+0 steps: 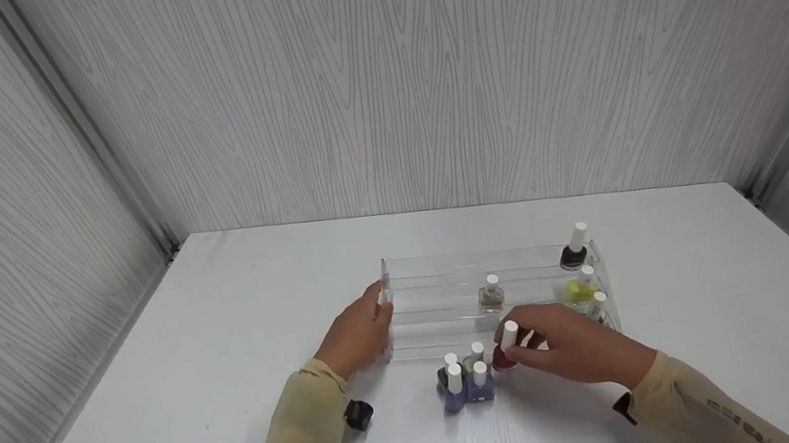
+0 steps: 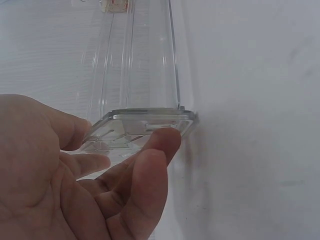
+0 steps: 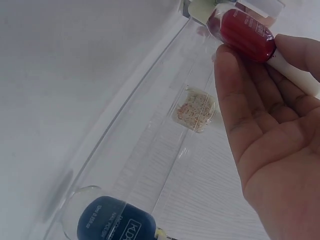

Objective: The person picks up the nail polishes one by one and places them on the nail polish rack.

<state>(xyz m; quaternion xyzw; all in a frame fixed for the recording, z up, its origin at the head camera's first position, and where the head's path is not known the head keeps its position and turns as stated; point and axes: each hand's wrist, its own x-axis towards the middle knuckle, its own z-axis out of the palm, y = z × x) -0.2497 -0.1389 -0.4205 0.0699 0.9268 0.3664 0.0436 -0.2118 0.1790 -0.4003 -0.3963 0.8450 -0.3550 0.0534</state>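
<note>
A clear tiered rack (image 1: 438,330) stands on the table. At its left end my left hand (image 1: 361,335) grips the side panel, with fingers bent against the clear end (image 2: 145,117) in the left wrist view. My right hand (image 1: 575,342) pinches a red nail polish bottle (image 3: 245,34) by its white cap (image 1: 509,333), near the rack's front edge. Several nail polish bottles cluster beside it, among them a purple one (image 1: 455,399) and a blue-violet one (image 1: 481,389). A glittery bottle (image 1: 492,297) sits on a middle tier.
At the rack's right end stand a dark bottle (image 1: 573,257), a yellow bottle (image 1: 581,292) and another white-capped bottle (image 1: 598,304), partly hidden by my right hand. A dark blue bottle (image 3: 117,220) shows low in the right wrist view. Grey wood-grain panels (image 1: 378,88) enclose the table.
</note>
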